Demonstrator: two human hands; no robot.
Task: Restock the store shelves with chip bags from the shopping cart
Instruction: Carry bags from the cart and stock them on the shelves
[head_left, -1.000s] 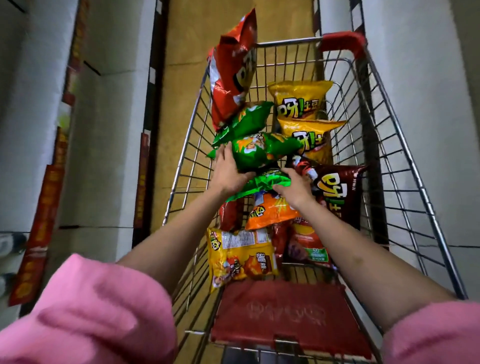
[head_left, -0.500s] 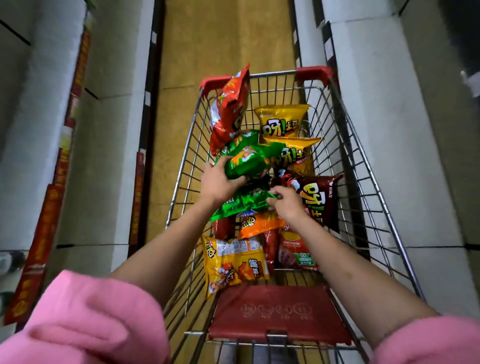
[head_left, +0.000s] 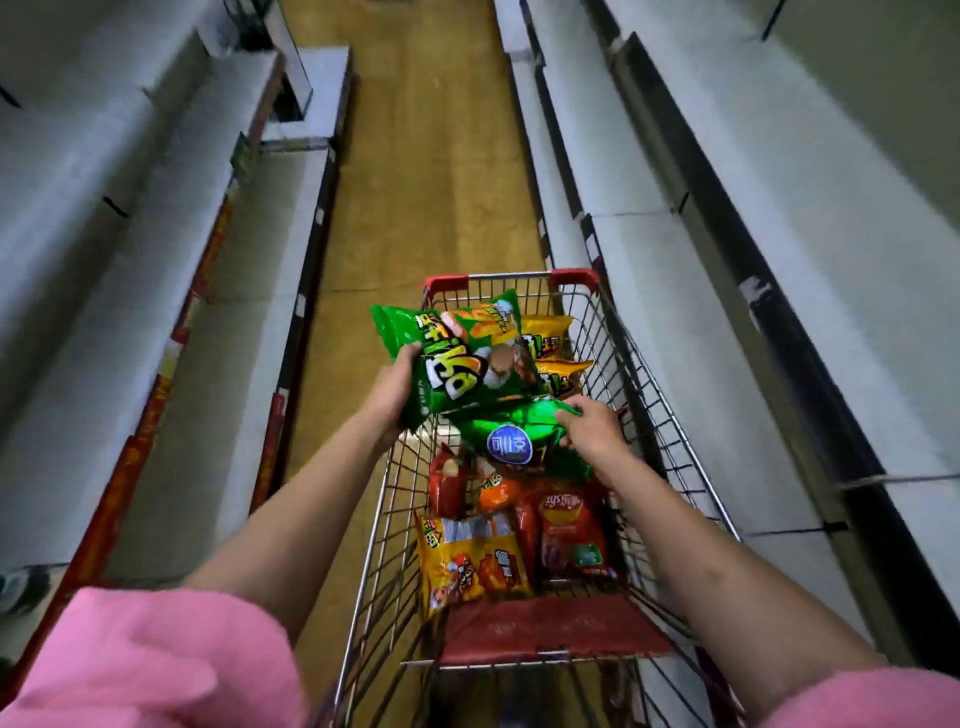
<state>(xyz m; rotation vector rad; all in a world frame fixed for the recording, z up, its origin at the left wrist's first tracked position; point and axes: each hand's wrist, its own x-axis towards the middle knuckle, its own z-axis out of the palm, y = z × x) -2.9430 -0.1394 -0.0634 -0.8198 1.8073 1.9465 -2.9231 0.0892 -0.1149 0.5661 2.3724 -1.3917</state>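
Gripping a glossy green chip bag (head_left: 457, 358) above the wire shopping cart (head_left: 670, 415), the left hand (head_left: 396, 391) lifts it while the right hand (head_left: 592, 431) pinches a second shiny green bag (head_left: 519, 431) over the heap.

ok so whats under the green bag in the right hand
Below the shiny green bag pinched by the right hand lie an orange bag and red bags inside the cart. Anything directly beneath the green bag is covered.

Open aisle floor (head_left: 415, 156) ahead, shelves (head_left: 701, 270) flanking both sides, cart (head_left: 670, 415) top open, wire walls enclosing bags
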